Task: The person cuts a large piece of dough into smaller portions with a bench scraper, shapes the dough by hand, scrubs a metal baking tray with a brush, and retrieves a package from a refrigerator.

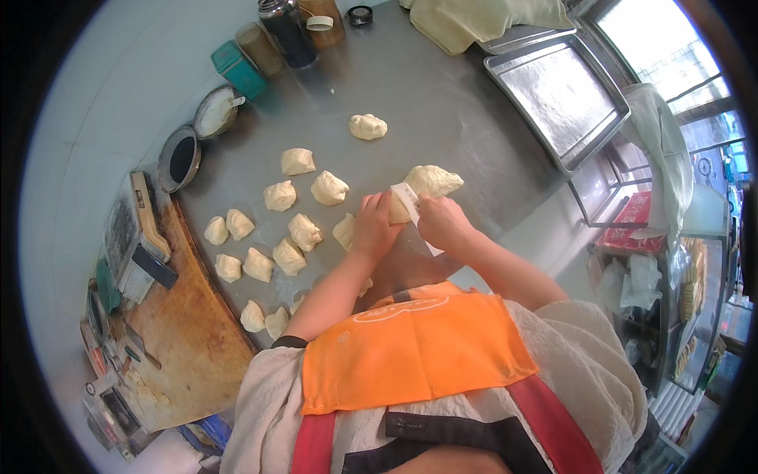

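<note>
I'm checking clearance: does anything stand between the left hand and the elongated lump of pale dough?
Yes: a flat white scraper, held by the right hand, plus a pale dough portion left of it.

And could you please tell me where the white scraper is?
In the head view, the white scraper is near centre, in the right hand, beside the largest dough lump.

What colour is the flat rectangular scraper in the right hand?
The scraper is white, clearest in the head view.

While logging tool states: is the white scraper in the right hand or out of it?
In: the right hand grips the white scraper, whose ends show on either side of that hand.
</note>
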`<state>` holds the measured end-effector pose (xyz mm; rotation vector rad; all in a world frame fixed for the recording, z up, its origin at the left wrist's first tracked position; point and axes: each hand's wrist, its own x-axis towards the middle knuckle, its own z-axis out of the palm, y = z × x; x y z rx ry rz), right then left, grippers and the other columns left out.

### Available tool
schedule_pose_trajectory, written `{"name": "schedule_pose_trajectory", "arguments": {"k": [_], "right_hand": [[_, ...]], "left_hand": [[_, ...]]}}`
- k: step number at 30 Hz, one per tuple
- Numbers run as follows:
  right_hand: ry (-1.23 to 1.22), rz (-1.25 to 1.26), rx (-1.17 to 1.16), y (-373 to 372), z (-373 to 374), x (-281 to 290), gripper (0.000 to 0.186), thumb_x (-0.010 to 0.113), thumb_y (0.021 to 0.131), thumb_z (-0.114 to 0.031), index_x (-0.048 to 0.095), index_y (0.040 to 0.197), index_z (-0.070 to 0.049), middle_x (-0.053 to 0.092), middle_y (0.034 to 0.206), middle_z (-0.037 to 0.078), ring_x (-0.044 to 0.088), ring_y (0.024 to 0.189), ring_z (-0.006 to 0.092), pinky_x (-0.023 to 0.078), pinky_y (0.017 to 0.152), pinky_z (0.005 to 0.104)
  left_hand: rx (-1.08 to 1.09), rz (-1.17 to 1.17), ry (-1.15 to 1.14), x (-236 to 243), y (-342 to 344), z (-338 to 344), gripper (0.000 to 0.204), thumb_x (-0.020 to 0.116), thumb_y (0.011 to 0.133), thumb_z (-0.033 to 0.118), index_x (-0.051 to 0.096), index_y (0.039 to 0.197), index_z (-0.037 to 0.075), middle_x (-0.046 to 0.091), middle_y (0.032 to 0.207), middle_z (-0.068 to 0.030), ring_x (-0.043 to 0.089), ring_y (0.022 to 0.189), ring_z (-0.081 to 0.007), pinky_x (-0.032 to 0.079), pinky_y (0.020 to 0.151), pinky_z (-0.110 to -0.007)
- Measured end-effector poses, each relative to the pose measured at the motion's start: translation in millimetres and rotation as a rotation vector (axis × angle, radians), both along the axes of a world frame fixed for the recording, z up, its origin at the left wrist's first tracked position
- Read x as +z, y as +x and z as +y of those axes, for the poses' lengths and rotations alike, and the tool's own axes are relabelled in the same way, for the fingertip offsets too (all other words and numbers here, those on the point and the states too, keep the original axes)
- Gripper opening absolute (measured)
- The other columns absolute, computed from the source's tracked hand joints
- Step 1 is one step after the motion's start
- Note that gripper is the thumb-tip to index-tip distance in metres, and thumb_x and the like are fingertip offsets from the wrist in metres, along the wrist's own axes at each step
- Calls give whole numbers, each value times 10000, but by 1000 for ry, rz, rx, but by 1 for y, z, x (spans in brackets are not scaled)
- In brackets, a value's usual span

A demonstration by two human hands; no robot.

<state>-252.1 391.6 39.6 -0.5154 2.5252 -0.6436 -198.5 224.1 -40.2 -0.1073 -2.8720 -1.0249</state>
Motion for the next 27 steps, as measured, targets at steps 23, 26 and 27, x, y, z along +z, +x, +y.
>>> {"name": "schedule_pose_trajectory", "arguments": {"k": [23,26,27], "right_hand": [[-15,177,-45,-21,40,13,144,543,810,-80,559,913,20,653,765,240,644,741,422,514,685,497],[16,156,-35,-25,31,13,138,528,795,-45,571,911,17,661,775,237,656,748,412,522,686,487],[22,159,-36,-26,30,9,135,530,794,-45,573,906,18,663,777,235,657,750,411,523,686,484]], "left_hand": [[95,-432,367,32,-22,32,883,707,720,155,265,1457,-49,303,1514,-246,318,1404,-367,315,1137,-405],[121,-340,306,31,-19,33,860,723,728,163,292,1439,-58,349,1480,-257,348,1379,-388,338,1116,-422],[134,-272,273,28,-15,33,865,737,725,170,300,1436,-57,359,1472,-257,351,1375,-390,344,1111,-423]]}}
